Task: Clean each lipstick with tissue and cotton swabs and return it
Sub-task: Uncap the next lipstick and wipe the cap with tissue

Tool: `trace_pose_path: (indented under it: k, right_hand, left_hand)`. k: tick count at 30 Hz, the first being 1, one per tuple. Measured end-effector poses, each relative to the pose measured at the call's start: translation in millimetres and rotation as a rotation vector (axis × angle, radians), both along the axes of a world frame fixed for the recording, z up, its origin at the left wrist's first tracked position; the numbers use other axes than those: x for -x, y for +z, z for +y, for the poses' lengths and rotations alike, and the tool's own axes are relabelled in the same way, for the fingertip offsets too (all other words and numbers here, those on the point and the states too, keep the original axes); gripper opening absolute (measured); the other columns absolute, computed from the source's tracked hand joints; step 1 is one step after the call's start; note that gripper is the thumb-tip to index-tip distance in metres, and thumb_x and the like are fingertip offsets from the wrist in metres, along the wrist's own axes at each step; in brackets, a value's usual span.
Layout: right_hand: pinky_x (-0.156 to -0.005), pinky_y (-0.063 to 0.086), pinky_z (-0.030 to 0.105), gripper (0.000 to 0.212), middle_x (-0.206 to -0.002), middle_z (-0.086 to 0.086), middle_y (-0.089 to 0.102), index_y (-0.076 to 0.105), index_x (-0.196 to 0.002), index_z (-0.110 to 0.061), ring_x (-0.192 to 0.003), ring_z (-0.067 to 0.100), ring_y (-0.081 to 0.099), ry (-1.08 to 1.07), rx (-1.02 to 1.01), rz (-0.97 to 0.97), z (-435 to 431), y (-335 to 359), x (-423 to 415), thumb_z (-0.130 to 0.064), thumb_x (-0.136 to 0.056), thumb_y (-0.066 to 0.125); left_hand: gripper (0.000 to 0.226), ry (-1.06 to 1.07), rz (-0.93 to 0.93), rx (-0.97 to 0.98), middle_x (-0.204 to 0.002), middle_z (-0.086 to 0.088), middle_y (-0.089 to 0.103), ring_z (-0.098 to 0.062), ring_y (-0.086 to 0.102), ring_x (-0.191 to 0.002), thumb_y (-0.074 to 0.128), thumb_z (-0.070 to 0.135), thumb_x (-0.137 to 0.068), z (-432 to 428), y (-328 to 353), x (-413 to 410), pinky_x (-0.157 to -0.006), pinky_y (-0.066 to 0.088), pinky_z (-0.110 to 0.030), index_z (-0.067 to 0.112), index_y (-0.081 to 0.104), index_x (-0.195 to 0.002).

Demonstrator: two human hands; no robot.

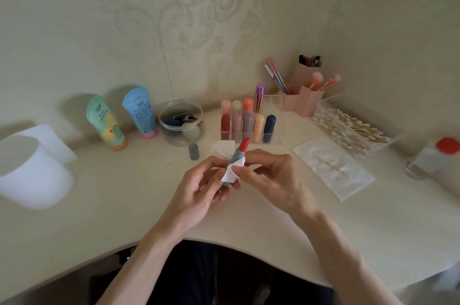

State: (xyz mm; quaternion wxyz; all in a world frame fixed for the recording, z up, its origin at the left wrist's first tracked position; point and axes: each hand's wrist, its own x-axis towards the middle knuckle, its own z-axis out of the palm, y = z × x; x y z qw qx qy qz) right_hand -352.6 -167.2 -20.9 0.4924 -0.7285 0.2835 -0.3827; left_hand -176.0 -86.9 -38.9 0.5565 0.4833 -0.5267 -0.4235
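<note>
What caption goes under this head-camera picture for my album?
Cleaning time: left hand and right hand wrap white tissue round an open red lipstick.

1. We see bare surface [119,192] front left, up to the rolls [32,170].
2. A cap [193,151] stands before the jar [196,108], beside the organizer [278,115].
3. At right, a sheet [333,167] lies flat before the swab box [331,100].

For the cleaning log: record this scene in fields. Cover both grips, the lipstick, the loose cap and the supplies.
left grip: holds lipstick at its base
right grip: pinches tissue round the tube
lipstick: uncapped, red tip up, tilted right
cap: upright on table, left of lipstick
organizer: capped lipsticks in slots, behind lipstick
swabs: heaped at right
</note>
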Motion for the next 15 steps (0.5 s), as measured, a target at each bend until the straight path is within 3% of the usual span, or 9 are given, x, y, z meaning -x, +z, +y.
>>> trace_pose_path:
  k: [8, 12, 15]
  right_hand:
    - [-0.069, 0.046, 0.066, 0.005, -0.094, 0.008, 0.078, 0.084, -0.093, -0.016, -0.075, 0.045, 0.064, -0.126, -0.119, -0.114, 5.5, -11.0, -8.4, -0.021, -0.090, 0.082]
    - [-0.078, 0.051, 0.066, 0.009, -0.100, 0.003, 0.080, 0.084, -0.097, -0.018, -0.084, 0.047, 0.067, -0.209, -0.171, -0.148, 8.1, -9.2, -9.0, -0.018, -0.088, 0.085]
    - [-0.082, 0.051, 0.069, 0.011, -0.097, 0.008, 0.080, 0.084, -0.099, -0.017, -0.087, 0.049, 0.068, -0.179, -0.215, -0.170, 8.2, -8.4, -7.8, -0.022, -0.089, 0.084]
  left_hand:
    - [0.031, 0.057, 0.118, -0.028, -0.082, -0.011, 0.074, -0.021, 0.051, -0.055, 0.056, 0.023, -0.099, -1.9, 3.1, 5.8, -0.056, 0.045, -0.022, -0.007, 0.052, -0.102]
    - [0.021, 0.050, 0.073, -0.005, -0.089, -0.009, 0.076, -0.020, 0.060, -0.065, 0.062, 0.021, -0.098, -1.3, 3.3, 6.0, -0.065, 0.049, -0.020, 0.002, 0.057, -0.107]
    - [0.021, 0.093, 0.036, -0.003, -0.089, -0.010, 0.078, -0.021, 0.059, -0.061, 0.070, 0.018, -0.093, -1.9, 1.6, 6.0, -0.066, 0.051, -0.025, 0.004, 0.059, -0.105]
